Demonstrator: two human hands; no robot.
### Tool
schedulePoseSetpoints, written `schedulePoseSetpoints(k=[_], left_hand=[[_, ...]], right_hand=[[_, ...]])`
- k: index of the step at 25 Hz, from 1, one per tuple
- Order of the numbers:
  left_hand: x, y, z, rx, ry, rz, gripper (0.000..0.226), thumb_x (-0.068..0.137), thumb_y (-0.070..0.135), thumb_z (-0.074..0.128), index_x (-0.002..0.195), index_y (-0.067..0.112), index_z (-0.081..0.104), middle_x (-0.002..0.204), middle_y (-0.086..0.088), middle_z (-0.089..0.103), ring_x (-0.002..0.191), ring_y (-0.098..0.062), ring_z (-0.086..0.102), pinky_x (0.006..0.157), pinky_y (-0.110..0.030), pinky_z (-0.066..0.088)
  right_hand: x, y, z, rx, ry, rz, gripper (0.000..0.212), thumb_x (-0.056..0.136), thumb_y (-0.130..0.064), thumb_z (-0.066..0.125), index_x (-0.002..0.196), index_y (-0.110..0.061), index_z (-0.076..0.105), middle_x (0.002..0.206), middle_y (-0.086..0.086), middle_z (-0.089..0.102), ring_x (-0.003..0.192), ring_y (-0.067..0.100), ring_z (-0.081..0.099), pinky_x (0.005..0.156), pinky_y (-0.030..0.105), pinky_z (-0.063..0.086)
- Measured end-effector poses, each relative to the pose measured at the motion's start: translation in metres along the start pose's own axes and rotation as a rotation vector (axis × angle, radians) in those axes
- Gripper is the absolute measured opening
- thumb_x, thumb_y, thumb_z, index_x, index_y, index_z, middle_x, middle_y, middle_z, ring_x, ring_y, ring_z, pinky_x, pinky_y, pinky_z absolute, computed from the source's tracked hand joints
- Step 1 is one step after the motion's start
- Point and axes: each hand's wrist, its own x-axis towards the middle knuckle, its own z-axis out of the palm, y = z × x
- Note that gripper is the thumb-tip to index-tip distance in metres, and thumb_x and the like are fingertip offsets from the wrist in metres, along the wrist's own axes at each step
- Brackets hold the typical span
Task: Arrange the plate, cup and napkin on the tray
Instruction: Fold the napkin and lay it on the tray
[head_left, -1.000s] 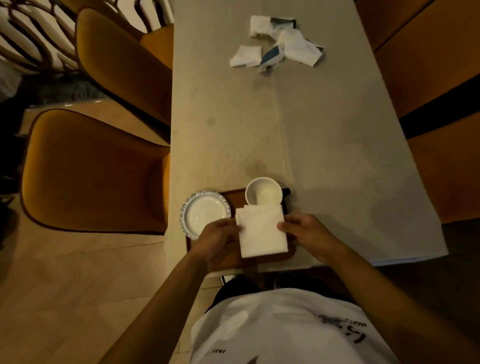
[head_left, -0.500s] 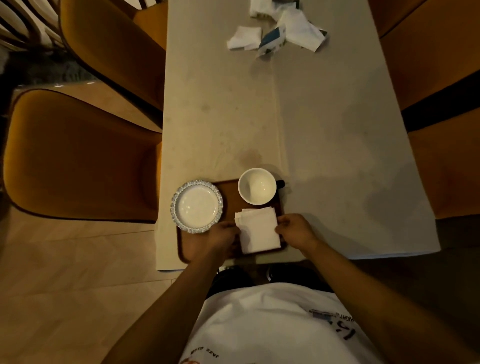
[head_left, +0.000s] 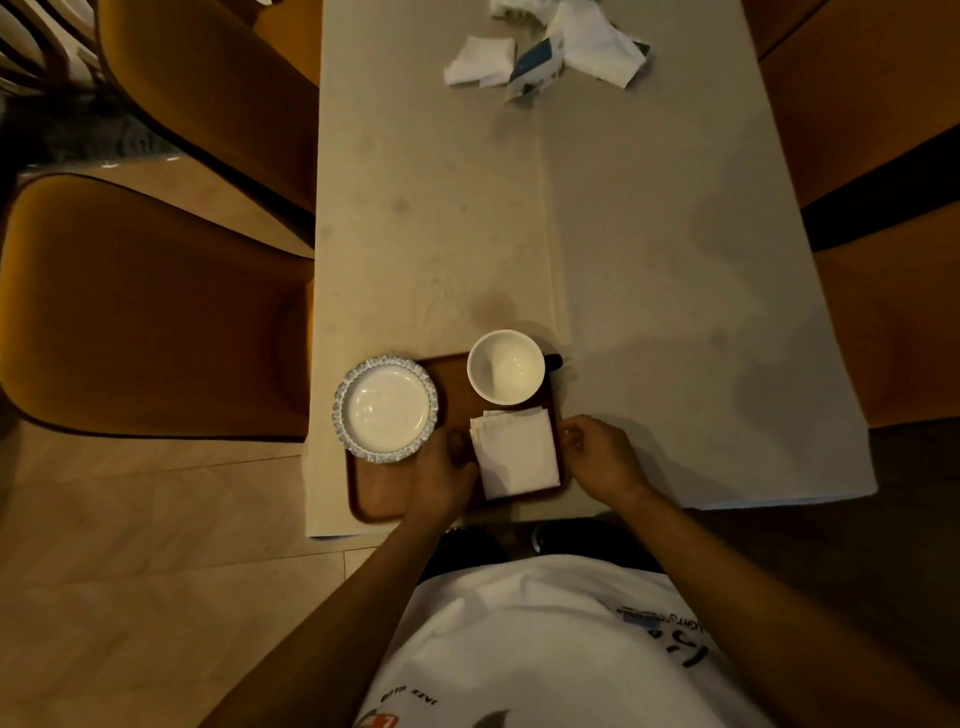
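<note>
A brown wooden tray (head_left: 379, 496) lies at the near edge of the table. On its left end sits a white plate (head_left: 385, 409) with a blue patterned rim, overhanging the tray's edge. A white cup (head_left: 506, 366) with a dark handle stands upright at the tray's far right corner. A folded white napkin (head_left: 517, 454) lies flat on the tray just in front of the cup. My left hand (head_left: 441, 478) rests on the tray against the napkin's left edge; whether it pinches the napkin I cannot tell. My right hand (head_left: 602, 457) is just right of the napkin, fingers loosely curled, holding nothing.
The long beige table (head_left: 649, 286) stretches away from me. Crumpled white papers and a small blue-and-white packet (head_left: 540, 57) lie at its far end. Mustard-coloured chairs (head_left: 156, 312) stand along the left, and more seats (head_left: 893, 322) along the right.
The napkin, held up in both hands a second ago, now lies flat on the tray in front of the cup. My right hand has slipped off its right edge.
</note>
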Motion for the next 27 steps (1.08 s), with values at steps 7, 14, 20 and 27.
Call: schedulePoseSetpoints(k=[7, 14, 20, 27], left_hand=[[0.001, -0.012, -0.001, 0.372, -0.146, 0.195, 0.069, 0.080, 0.021, 0.068, 0.141, 0.026, 0.036, 0.127, -0.007, 0.053, 0.103, -0.021, 0.059, 0.087, -0.040, 0.055], [0.004, -0.011, 0.006, 0.425, -0.164, 0.209, 0.080, 0.078, 0.012, 0.066, 0.148, 0.011, 0.029, 0.139, -0.017, 0.043, 0.113, -0.032, 0.055, 0.093, -0.042, 0.051], [0.004, -0.014, 0.007, 0.441, -0.166, 0.217, 0.081, 0.079, 0.016, 0.066, 0.150, 0.012, 0.027, 0.142, -0.016, 0.044, 0.115, -0.032, 0.055, 0.094, -0.043, 0.051], [-0.001, -0.018, 0.005, 0.330, -0.135, 0.241, 0.074, 0.080, 0.021, 0.065, 0.145, 0.026, 0.029, 0.133, -0.007, 0.052, 0.109, -0.023, 0.057, 0.089, -0.044, 0.055]], right_hand=[[0.002, 0.009, 0.006, -0.173, -0.250, -0.131, 0.084, 0.085, -0.015, 0.071, 0.150, -0.041, 0.025, 0.124, 0.006, 0.044, 0.108, 0.024, 0.055, 0.097, 0.037, 0.049], [-0.006, 0.016, 0.016, -0.140, -0.206, -0.102, 0.089, 0.084, -0.014, 0.071, 0.151, -0.042, 0.019, 0.136, 0.010, 0.045, 0.118, 0.027, 0.054, 0.099, 0.041, 0.051], [-0.007, 0.018, 0.018, -0.107, -0.210, -0.103, 0.090, 0.084, -0.015, 0.072, 0.151, -0.042, 0.019, 0.136, 0.010, 0.046, 0.116, 0.025, 0.055, 0.098, 0.039, 0.051], [-0.008, 0.011, 0.017, -0.080, -0.172, -0.111, 0.069, 0.090, -0.022, 0.066, 0.148, -0.034, 0.032, 0.118, 0.003, 0.057, 0.099, 0.018, 0.059, 0.088, 0.033, 0.054]])
